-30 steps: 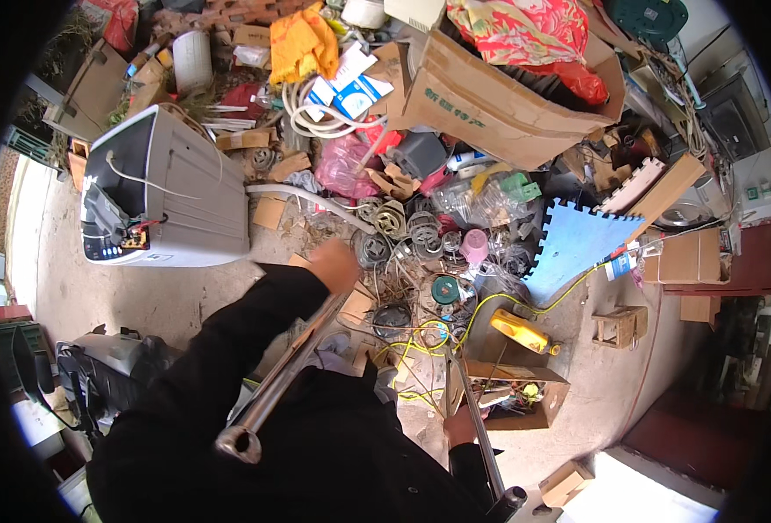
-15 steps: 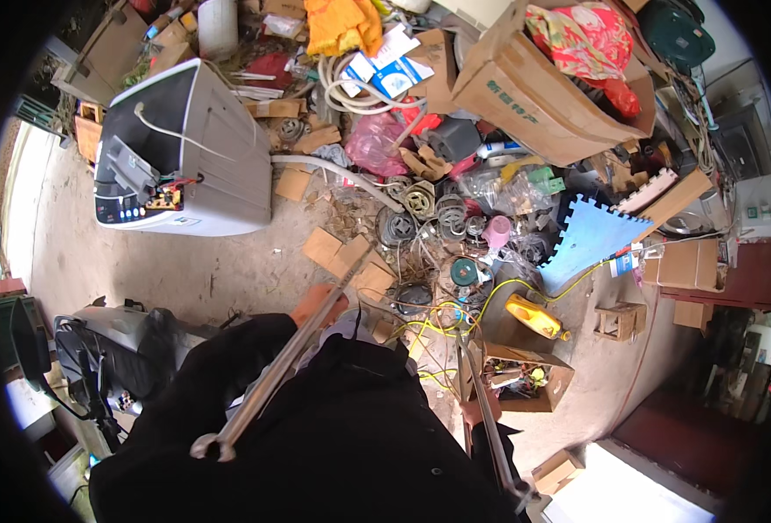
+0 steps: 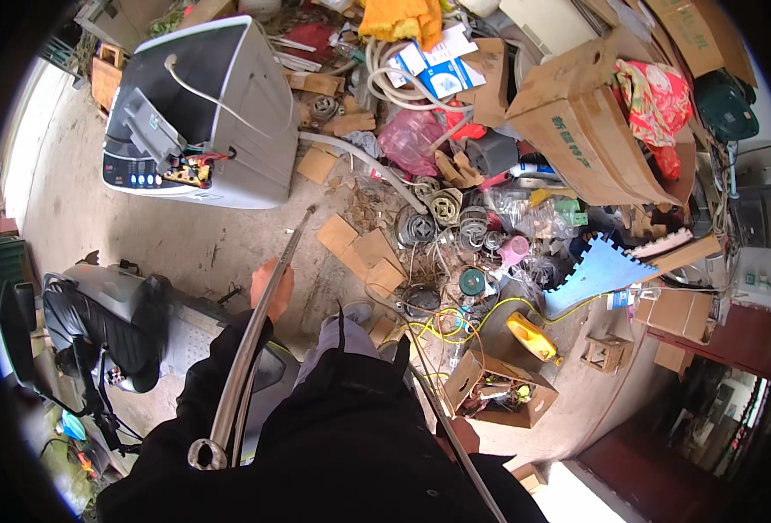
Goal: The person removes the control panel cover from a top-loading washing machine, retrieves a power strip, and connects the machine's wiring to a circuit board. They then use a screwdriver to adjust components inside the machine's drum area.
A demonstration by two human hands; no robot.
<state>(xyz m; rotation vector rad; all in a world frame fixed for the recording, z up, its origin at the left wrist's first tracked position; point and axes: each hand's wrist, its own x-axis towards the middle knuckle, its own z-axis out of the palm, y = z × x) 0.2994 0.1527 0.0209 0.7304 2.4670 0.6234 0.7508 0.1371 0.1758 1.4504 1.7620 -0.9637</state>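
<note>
My left hand (image 3: 272, 292) is closed around long metal rods (image 3: 244, 375), probably more than one, held along my left side. A ring-shaped end lies close to my body, and a thin tip points towards a white washing machine (image 3: 268, 122). That machine's control panel (image 3: 154, 166) is detached, with coloured electronic parts exposed. My right hand (image 3: 461, 436) is closed around another long, thin metal rod (image 3: 481, 484), beside an open cardboard box (image 3: 525, 410) of wires and small parts. The right rod's lower end runs past the body of my jacket. Both my sleeves are black.
A scooter (image 3: 176, 322) stands at my left. Ahead lies a heap of scrap: motors (image 3: 416, 228), a grey hose (image 3: 364, 161), a blue foam mat (image 3: 597, 277), and flattened cardboard (image 3: 364, 253). A yellow bottle (image 3: 532, 337) and yellow cable (image 3: 490, 318) lie to the right.
My view has shifted, so the scooter shows more fully. My left hand and its rods have swung left and stand steeper. My right hand has come slightly left and lower, still holding its rod.
</note>
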